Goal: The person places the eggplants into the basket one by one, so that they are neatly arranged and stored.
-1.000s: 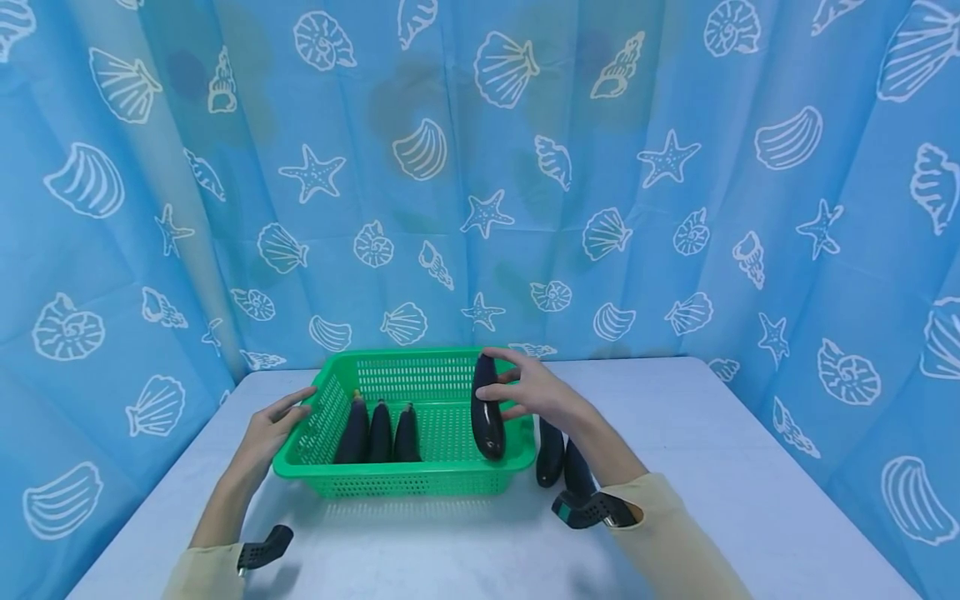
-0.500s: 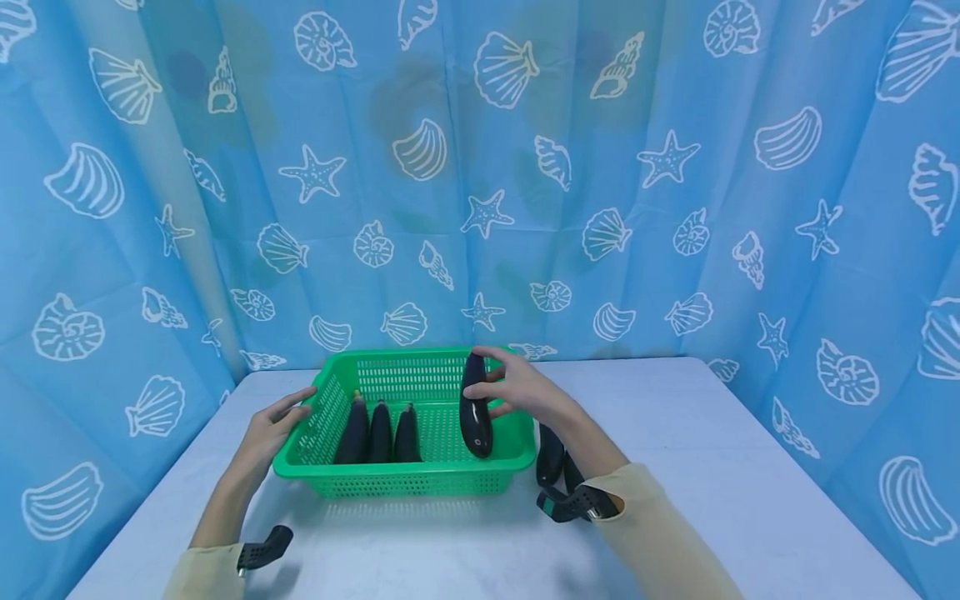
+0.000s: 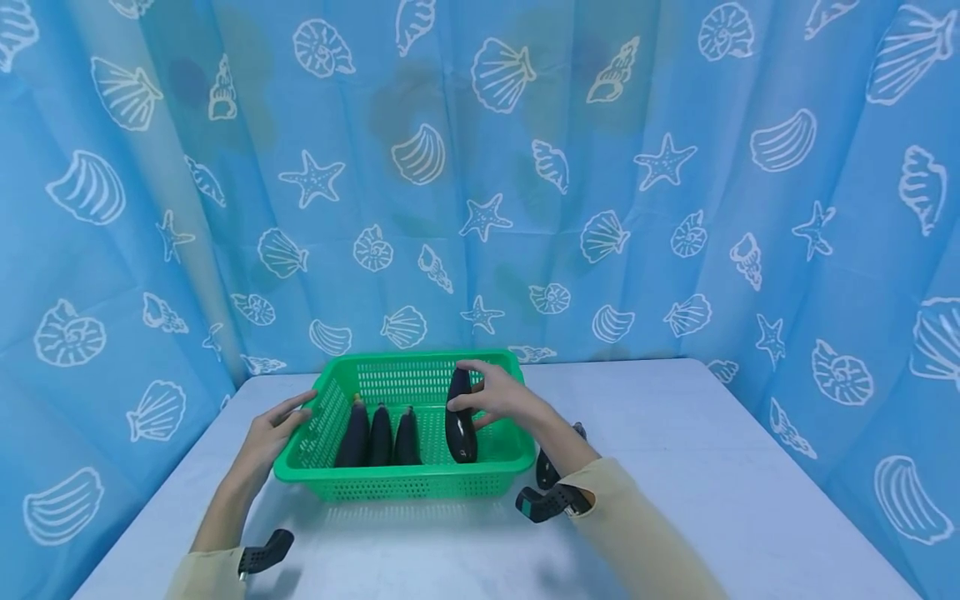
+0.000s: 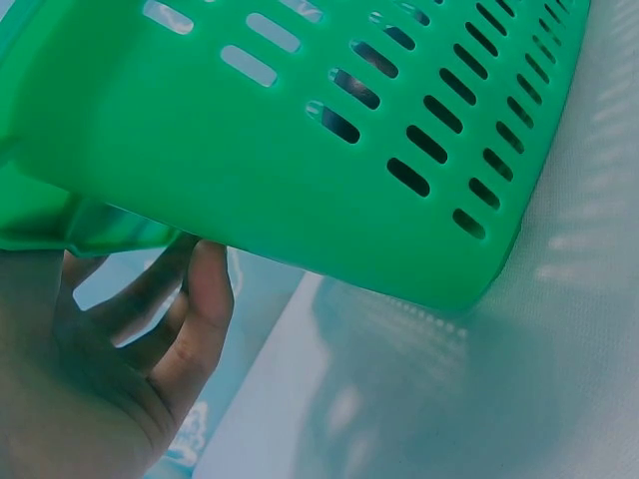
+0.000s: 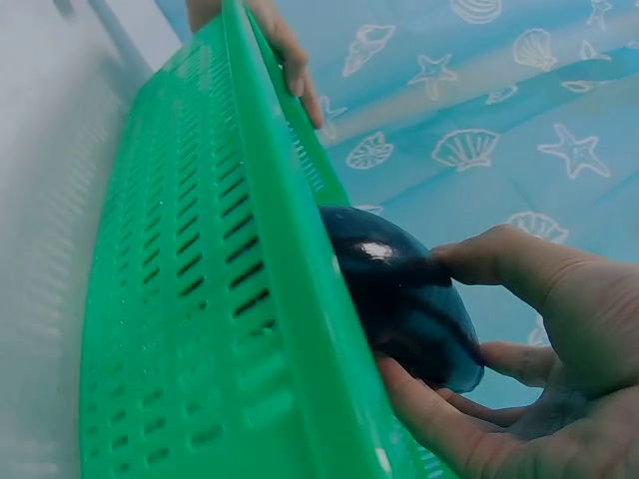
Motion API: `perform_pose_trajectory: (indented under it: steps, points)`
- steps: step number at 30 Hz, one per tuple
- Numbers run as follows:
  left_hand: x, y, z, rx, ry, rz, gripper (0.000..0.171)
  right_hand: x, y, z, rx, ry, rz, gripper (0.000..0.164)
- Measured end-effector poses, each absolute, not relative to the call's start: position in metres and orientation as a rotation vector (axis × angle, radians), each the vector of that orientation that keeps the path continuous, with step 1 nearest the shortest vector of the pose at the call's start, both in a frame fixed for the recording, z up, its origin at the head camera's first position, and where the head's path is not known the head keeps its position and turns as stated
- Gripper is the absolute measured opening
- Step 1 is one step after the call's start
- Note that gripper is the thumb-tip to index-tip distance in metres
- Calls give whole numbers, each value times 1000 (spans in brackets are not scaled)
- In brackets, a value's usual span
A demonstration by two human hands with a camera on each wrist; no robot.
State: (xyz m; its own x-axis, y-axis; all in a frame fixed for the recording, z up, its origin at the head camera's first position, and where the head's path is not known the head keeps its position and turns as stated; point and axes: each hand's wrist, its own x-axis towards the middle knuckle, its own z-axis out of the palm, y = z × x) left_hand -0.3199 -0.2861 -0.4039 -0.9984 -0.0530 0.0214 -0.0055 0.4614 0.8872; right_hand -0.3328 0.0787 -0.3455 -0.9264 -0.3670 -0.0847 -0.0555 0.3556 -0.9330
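Note:
A green plastic basket (image 3: 390, 485) stands on the table, with three dark eggplants (image 3: 380, 437) lying side by side in its left part. My right hand (image 3: 498, 396) holds another glossy eggplant (image 3: 461, 433) inside the right part of the basket, thumb and fingers pinching its sides. That eggplant (image 5: 394, 289) shows just past the rim in the right wrist view. At the basket's left end, my left hand (image 3: 272, 433) grips the rim, its thumb and fingers against the edge in the left wrist view.
Just right of the basket, another eggplant (image 3: 547, 471) lies on the white table (image 3: 712, 467), partly covered by my right forearm. A blue curtain (image 3: 480, 250) with white shell prints hangs behind the table and down both sides.
My right hand has carried its eggplant left and lower into the basket, toward the three lying there. My left hand has stayed on the rim.

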Motion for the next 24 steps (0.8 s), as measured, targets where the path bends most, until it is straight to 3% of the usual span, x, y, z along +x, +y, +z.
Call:
perform_pose_trajectory:
  steps: [24]
  points:
    - [-320,-286,-405,72,-2643,-1617,57,-340,46,-364,-294,2283,-1579,76]
